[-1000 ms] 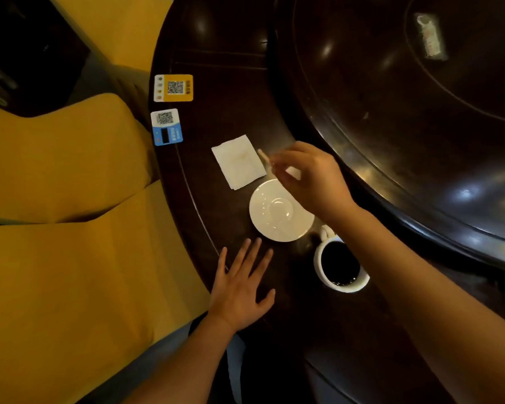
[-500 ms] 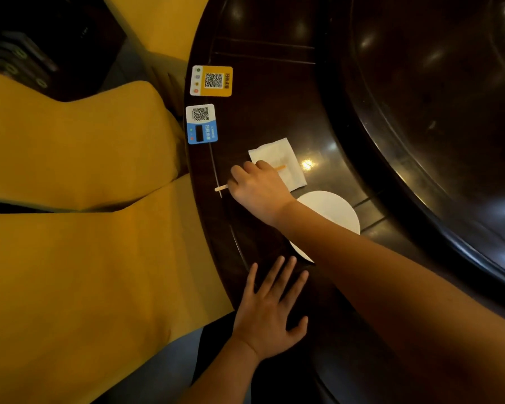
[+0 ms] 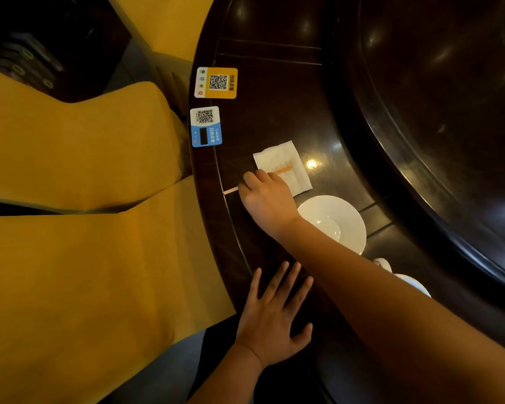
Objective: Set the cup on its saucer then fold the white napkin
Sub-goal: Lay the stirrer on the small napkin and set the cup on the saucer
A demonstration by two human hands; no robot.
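A white saucer sits empty on the dark table. Behind it lies the white napkin, flat and slightly stained. My right hand rests left of the saucer, fingers closed on a thin wooden stir stick whose far end lies across the napkin. Only a sliver of the white cup shows, mostly hidden behind my right forearm, off the saucer at its near right. My left hand lies flat on the table near the edge, fingers spread, holding nothing.
Two QR code stickers, one orange and one blue, sit near the table's left edge. A large raised round turntable fills the right. Yellow upholstered chairs stand close along the left.
My right hand carried the stir stick from above the saucer leftward and down beside the napkin. The view shifted so the cup is now mostly hidden. My left hand stayed flat.
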